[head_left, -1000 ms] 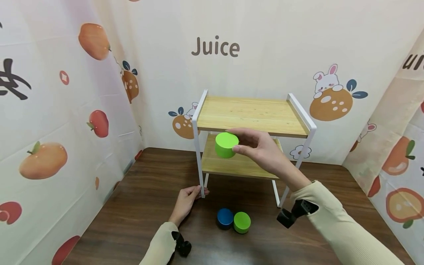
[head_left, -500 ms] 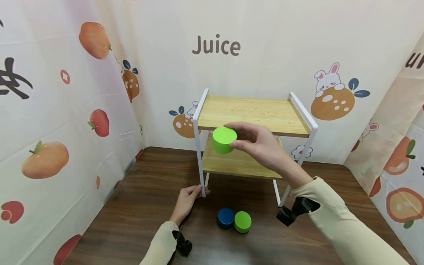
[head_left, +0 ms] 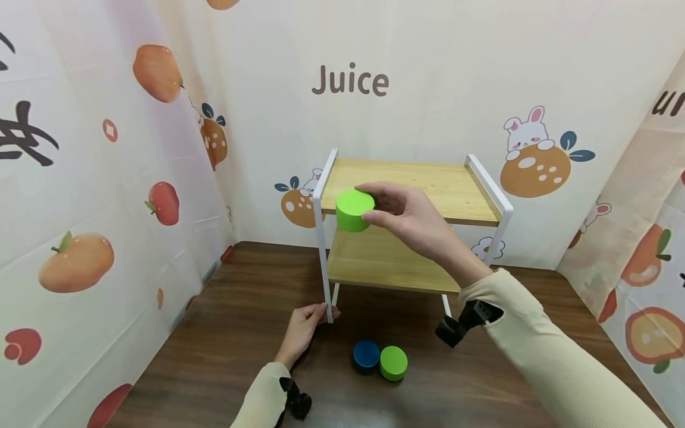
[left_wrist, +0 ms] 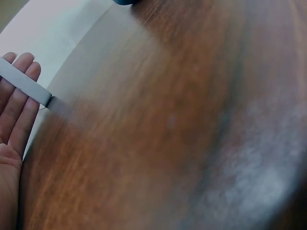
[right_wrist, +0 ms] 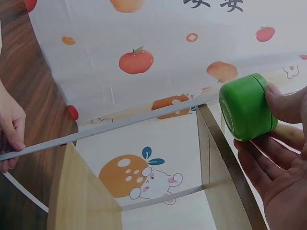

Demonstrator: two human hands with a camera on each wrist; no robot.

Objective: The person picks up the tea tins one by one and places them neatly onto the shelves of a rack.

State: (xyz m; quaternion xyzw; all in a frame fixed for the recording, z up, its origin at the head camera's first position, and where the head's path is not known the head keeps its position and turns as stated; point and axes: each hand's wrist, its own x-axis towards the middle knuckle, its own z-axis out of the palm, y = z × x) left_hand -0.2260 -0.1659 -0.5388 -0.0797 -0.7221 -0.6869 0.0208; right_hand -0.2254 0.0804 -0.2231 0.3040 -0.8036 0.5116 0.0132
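My right hand [head_left: 409, 217] grips a small green lidded jar [head_left: 353, 211] between thumb and fingers, in front of the upper board's front edge at the left. The right wrist view shows the same jar [right_wrist: 247, 108] tilted, with its base and lid seam visible. A two-tier shelf [head_left: 407, 184] with pale wooden boards and a white frame stands on the table. My left hand [head_left: 302, 330] holds the foot of its front left leg [head_left: 324, 273]. In the left wrist view, fingers [left_wrist: 19, 108] lie behind that leg.
A blue round jar [head_left: 366, 356] and a second green jar [head_left: 393, 364] stand side by side on the dark wooden table [head_left: 235, 333], in front of the shelf. Fruit-printed curtains [head_left: 257, 119] hang at the back and both sides.
My right hand has raised the green jar, moving it slightly left, from below the upper board to about its front edge. The left hand stays on the shelf leg.
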